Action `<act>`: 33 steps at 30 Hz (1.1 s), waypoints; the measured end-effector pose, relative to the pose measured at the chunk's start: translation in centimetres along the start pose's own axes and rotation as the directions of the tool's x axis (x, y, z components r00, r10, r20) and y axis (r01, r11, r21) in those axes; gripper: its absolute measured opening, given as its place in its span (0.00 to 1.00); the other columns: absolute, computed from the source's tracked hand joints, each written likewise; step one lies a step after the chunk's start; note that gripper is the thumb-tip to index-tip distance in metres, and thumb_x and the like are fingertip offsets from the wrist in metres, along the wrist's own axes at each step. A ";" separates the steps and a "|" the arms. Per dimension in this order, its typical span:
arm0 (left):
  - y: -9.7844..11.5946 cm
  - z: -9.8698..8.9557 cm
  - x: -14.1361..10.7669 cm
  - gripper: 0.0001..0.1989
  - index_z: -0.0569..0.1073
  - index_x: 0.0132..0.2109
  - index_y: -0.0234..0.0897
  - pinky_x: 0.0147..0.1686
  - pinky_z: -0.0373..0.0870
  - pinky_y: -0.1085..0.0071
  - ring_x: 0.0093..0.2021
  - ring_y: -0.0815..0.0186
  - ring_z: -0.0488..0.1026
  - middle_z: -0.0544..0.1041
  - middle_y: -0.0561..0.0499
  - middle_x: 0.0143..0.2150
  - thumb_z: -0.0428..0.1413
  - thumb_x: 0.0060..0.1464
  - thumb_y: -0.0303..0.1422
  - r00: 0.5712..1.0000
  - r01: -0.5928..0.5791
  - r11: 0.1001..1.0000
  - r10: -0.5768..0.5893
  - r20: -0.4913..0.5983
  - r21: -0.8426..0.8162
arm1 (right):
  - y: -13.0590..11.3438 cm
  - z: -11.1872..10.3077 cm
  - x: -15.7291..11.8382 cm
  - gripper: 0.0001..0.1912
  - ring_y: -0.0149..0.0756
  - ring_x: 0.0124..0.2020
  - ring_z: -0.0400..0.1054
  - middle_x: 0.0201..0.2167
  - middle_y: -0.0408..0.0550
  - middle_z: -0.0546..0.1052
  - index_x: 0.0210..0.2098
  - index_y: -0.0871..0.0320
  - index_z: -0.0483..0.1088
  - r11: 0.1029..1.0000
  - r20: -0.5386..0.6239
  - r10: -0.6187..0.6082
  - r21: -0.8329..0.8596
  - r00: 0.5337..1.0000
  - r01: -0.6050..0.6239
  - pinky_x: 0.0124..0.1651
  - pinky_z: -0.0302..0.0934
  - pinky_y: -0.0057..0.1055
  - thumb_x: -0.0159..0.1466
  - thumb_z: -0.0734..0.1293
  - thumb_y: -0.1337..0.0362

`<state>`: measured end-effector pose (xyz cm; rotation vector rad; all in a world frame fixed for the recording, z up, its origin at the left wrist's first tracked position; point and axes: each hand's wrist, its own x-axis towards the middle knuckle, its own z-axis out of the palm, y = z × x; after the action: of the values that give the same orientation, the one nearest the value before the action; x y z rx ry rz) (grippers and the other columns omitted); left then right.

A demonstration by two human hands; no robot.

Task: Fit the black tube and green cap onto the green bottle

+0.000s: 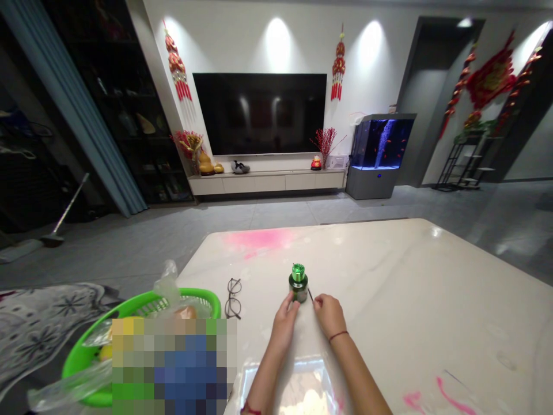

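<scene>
A small dark green glass bottle [298, 289] stands upright on the pale table, with shiny green wire or foil strands [298, 271] wound at its top. My left hand [285, 318] grips its lower part, fingers at the left and front. Just to the right, my right hand [329, 314] is closed in a pinch on a thin dark stick [310, 294], whose tip points up toward the bottle's side. A pair of eyeglasses [234, 298] lies left of the bottle.
A green plastic basket [78, 360] with bagged items stands at the left, partly blurred out. Under my forearms lies a shiny clear-edged sheet or tray [309, 369]. Pink stains [263, 237] mark the far table edge [367, 223]. A TV and an aquarium are beyond.
</scene>
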<state>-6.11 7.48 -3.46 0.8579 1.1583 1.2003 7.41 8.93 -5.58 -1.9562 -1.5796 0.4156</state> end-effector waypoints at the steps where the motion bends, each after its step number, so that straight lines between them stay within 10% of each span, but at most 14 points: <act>1: 0.5 -0.1 -0.1 0.21 0.71 0.44 0.36 0.42 0.67 0.68 0.41 0.61 0.73 0.74 0.43 0.46 0.58 0.42 0.39 0.999 -0.031 0.999 0.032 -0.027 0.035 | 0.0 -0.3 -0.1 0.10 0.35 0.29 0.69 0.27 0.52 0.76 0.25 0.59 0.71 1.000 -0.017 0.018 0.015 1.000 -0.017 0.30 0.54 0.26 0.58 0.58 0.67; 6: 3.5 -0.8 -1.3 0.14 0.69 0.27 0.36 0.19 0.53 0.76 0.16 0.74 0.56 0.60 0.60 0.16 0.54 0.42 0.43 0.962 -0.183 0.940 0.232 -0.145 0.289 | -0.5 -2.4 -0.7 0.15 0.29 0.18 0.54 0.14 0.42 0.65 0.15 0.56 0.56 0.995 -0.155 0.047 0.097 0.987 -0.032 0.23 0.43 0.27 0.58 0.56 0.65; 12: 4.7 -1.2 -2.3 0.19 0.46 0.17 0.39 0.21 0.47 0.76 0.19 0.76 0.46 0.46 0.61 0.16 0.52 0.39 0.34 0.925 -0.288 0.868 0.362 -0.118 0.404 | -2.3 -4.0 -1.5 0.25 0.26 0.16 0.41 0.10 0.36 0.49 0.11 0.56 0.46 0.845 -0.074 0.019 0.534 0.997 0.024 0.21 0.36 0.28 0.57 0.59 0.52; 17: 5.2 -0.9 -2.4 0.26 0.45 0.18 0.39 0.19 0.40 0.77 0.17 0.78 0.42 0.44 0.62 0.15 0.59 0.35 0.39 0.983 -0.163 0.942 0.179 -0.029 0.293 | -2.6 -5.2 -1.8 0.29 0.24 0.13 0.31 0.10 0.32 0.41 0.14 0.54 0.40 -0.063 0.280 -0.213 0.952 0.936 -0.299 0.15 0.34 0.24 0.59 0.47 0.40; 20: 6.1 -1.0 -3.2 0.30 0.45 0.19 0.39 0.16 0.37 0.77 0.16 0.78 0.38 0.41 0.63 0.15 0.55 0.37 0.53 0.975 0.075 0.996 -0.063 0.213 -0.051 | -1.9 -5.6 -2.1 0.30 0.23 0.12 0.27 0.11 0.32 0.37 0.13 0.55 0.38 -0.375 0.255 -0.369 0.839 0.894 -0.394 0.13 0.34 0.21 0.59 0.43 0.38; 23: 6.8 -1.3 -3.9 0.33 0.39 0.17 0.39 0.14 0.38 0.78 0.14 0.78 0.38 0.39 0.61 0.13 0.41 0.39 0.65 0.906 0.270 0.922 -0.145 0.398 -0.277 | -1.8 -5.1 -2.4 0.33 0.20 0.10 0.25 0.10 0.31 0.34 0.12 0.55 0.37 -0.379 0.280 -0.492 0.783 0.824 -0.493 0.12 0.34 0.19 0.55 0.41 0.34; 29: 5.7 -1.0 -3.5 0.33 0.40 0.15 0.39 0.14 0.35 0.79 0.12 0.79 0.39 0.40 0.61 0.12 0.32 0.39 0.66 0.740 0.514 0.847 -0.357 0.571 -0.136 | -3.6 -4.4 -2.6 0.35 0.19 0.08 0.31 0.06 0.32 0.41 0.10 0.55 0.40 -0.105 0.523 -0.592 0.705 0.613 -0.702 0.11 0.33 0.20 0.49 0.38 0.30; 33: 5.0 -0.9 -2.8 0.32 0.42 0.15 0.40 0.13 0.31 0.80 0.12 0.80 0.35 0.41 0.61 0.11 0.31 0.41 0.65 0.783 0.543 0.827 -0.436 0.443 -0.146 | -3.9 -4.2 -2.3 0.35 0.20 0.07 0.33 0.06 0.33 0.43 0.10 0.55 0.42 -0.032 0.586 -0.549 0.698 0.596 -0.716 0.11 0.31 0.20 0.50 0.38 0.30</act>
<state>-8.12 5.62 1.71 0.5035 0.7929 0.6782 6.24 6.21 -0.14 -0.4084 -0.7042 2.1557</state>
